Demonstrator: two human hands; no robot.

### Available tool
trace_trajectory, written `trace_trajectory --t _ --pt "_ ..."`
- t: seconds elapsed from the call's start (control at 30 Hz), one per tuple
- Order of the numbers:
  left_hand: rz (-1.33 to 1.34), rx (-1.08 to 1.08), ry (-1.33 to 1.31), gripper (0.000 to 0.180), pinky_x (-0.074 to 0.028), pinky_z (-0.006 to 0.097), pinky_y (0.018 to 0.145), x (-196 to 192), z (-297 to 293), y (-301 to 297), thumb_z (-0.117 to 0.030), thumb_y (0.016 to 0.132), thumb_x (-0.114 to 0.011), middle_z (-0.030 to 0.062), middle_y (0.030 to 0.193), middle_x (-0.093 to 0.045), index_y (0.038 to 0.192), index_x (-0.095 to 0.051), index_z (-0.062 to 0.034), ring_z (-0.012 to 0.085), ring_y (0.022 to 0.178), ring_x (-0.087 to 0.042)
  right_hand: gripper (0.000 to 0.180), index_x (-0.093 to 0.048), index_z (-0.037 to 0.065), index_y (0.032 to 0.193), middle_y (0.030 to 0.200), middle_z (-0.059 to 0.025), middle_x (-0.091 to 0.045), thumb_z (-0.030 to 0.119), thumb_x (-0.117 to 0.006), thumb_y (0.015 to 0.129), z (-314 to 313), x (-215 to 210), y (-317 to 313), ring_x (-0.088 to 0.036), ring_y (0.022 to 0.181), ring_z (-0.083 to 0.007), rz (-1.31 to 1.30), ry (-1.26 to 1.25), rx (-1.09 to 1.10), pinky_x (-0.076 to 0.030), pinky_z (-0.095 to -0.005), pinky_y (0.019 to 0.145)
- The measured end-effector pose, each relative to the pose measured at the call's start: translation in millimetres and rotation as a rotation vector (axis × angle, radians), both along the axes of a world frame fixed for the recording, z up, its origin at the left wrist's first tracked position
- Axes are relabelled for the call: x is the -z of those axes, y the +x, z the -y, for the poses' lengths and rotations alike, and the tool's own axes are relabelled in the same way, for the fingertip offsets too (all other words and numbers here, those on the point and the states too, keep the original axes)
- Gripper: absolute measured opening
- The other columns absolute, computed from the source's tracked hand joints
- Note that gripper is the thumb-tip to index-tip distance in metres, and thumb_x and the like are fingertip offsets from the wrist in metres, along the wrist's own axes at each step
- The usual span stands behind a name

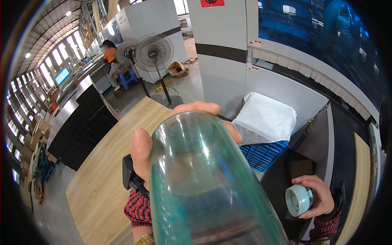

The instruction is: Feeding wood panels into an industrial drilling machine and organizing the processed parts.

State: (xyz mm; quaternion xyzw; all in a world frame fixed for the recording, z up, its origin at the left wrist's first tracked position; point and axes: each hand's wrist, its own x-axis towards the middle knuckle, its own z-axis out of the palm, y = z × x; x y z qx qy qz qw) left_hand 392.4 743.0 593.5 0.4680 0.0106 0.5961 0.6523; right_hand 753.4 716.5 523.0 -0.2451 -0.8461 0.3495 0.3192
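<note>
Close by the wooden board (98,175), the left hand (142,155) grips a clear greenish bottle (204,175). It looks stiff, smooth and maybe slippery, so hold it round its sides. Right of the board, the right hand (321,197) grips a pale, light-looking lid (298,200).

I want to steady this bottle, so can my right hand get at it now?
Probably yes, at least to touch: nothing shows between your right hand and the bottle. But that hand holds the pale lid, which would likely hinder a full grip.
</note>
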Motion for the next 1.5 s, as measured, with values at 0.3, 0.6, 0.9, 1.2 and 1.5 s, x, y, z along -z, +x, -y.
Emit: trace_trajectory --t 0.3,0.6,0.9,1.2,1.5 --pt "0.007 -0.013 -0.012 0.096 -0.054 0.044 0.072 -2 1 -3 -0.075 0.077 -0.042 0.0344 0.108 -0.053 0.129 -0.038 0.0054 0.0354 0.09 -0.063 0.084 -0.047 0.004 0.126 0.122 -0.0192 -0.054 0.021 -0.088 0.055 2 -4 -7 -0.057 0.108 -0.0298 0.002 -0.001 0.014 -0.044 -0.0371 0.091" --pt "0.051 0.012 0.085 0.096 -0.055 0.045 0.069 5 -9 -8 -0.075 0.078 -0.041 0.0362 0.108 -0.052 0.129 -0.037 0.0063 0.0364 0.09 -0.063 0.082 -0.048 0.004 0.126 0.122 -0.0193 -0.054 0.021 -0.088 0.056 2 -4 -10 -0.058 0.107 -0.03 0.018 0.002 0.01 -0.045 -0.0369 0.09" --pt "0.02 0.024 0.099 0.097 -0.055 0.044 0.07 1 -5 -15 -0.076 0.078 -0.039 0.0358 0.108 -0.052 0.13 -0.037 0.006 0.0357 0.089 -0.062 0.082 -0.046 0.004 0.126 0.123 -0.0202 -0.053 0.02 -0.087 0.058 0 -1 -14 -0.057 0.108 -0.0304 0.016 -0.009 -0.023 -0.045 -0.0375 0.09" --pt "0.038 -0.061 0.061 0.097 -0.054 0.045 0.071 -2 3 -11 -0.076 0.078 -0.039 0.0358 0.107 -0.053 0.129 -0.038 0.0066 0.0361 0.089 -0.062 0.081 -0.046 0.004 0.126 0.123 -0.0197 -0.053 0.019 -0.087 0.058 -3 -3 -17 -0.057 0.108 -0.0308 0.029 -0.019 -0.046 -0.045 -0.0374 0.09" --pt "0.089 -0.081 0.014 0.097 -0.054 0.044 0.07 -1 1 -8 -0.076 0.079 -0.038 0.0368 0.105 -0.052 0.128 -0.038 0.0077 0.0362 0.089 -0.062 0.079 -0.047 0.005 0.126 0.124 -0.0195 -0.053 0.02 -0.087 0.06 -2 -2 -19 -0.056 0.109 -0.0306 0.006 -0.062 -0.042 -0.045 -0.0371 0.091"
